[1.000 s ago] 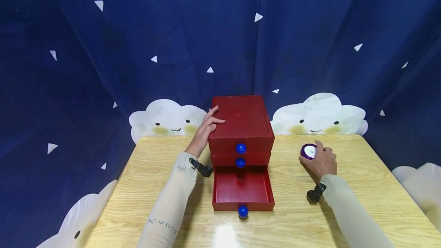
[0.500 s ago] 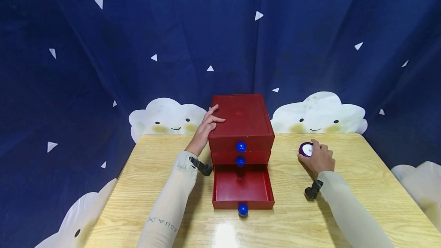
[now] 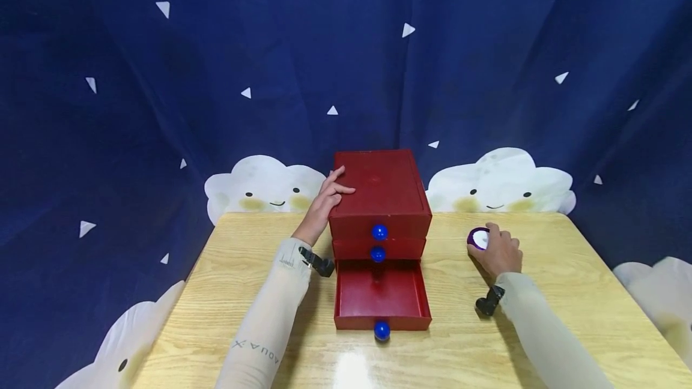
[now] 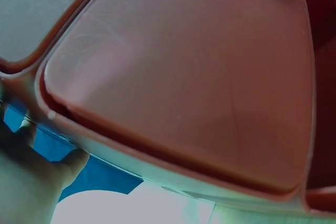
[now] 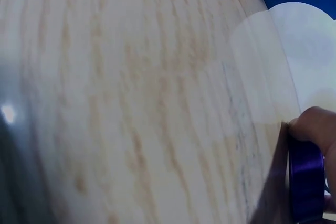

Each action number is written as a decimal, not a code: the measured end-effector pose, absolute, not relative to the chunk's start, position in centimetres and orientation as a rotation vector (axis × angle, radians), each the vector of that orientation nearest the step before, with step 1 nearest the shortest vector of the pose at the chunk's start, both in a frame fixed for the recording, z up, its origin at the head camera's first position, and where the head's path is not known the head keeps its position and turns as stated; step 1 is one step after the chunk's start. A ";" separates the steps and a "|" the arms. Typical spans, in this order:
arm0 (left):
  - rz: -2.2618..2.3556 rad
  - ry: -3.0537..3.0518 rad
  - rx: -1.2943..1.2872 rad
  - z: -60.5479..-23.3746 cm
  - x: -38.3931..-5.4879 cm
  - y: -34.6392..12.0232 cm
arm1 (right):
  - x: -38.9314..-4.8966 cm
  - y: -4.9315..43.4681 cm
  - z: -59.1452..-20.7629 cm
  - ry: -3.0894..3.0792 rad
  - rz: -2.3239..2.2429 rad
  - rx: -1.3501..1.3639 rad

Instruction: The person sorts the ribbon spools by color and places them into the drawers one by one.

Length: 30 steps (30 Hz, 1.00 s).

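Note:
A red cabinet (image 3: 378, 182) with blue knobs stands at the table's middle, its bottom drawer (image 3: 381, 299) pulled out and bare inside. My left hand (image 3: 321, 206) rests on the cabinet's upper left edge, with fingers stretched over the top. In the left wrist view, the cabinet's side fills most of the picture. To the right of the cabinet, my right hand (image 3: 500, 252) grips a roll of purple ribbon (image 3: 478, 238) with a white core, thumb and fingers around its rim. The right wrist view shows the shiny ribbon roll (image 5: 306, 182) standing close to the wood, partly cut off.
The pale wooden table (image 3: 243, 293) reaches up to a dark blue curtain (image 3: 303, 65) printed with clouds and white triangles. Two upper drawers (image 3: 351, 249) are closed above the pulled-out one. Black camera mounts sit on both wrists.
My right hand has shifted slightly to the left together with the ribbon roll. The left hand and the drawers stay where they were.

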<state>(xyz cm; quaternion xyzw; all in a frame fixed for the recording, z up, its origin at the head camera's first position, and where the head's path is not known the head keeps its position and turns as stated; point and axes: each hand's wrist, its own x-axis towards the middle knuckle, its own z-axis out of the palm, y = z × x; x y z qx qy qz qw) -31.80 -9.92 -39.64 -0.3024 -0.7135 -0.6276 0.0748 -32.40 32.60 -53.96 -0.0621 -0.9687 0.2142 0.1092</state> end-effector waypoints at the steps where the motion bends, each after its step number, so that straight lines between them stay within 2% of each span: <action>1: -1.885 -2.142 -0.911 -39.6 -31.8 -9.8 | -32.3 32.7 -54.0 -2.844 0.632 -0.183; 13: -1.881 -2.143 -0.923 -39.1 -31.9 -9.6 | -31.6 33.3 -52.8 -2.797 0.722 -0.191; 30: -1.918 -2.137 -0.900 -39.7 -31.8 -10.0 | -29.4 31.7 -51.1 -2.742 0.714 0.061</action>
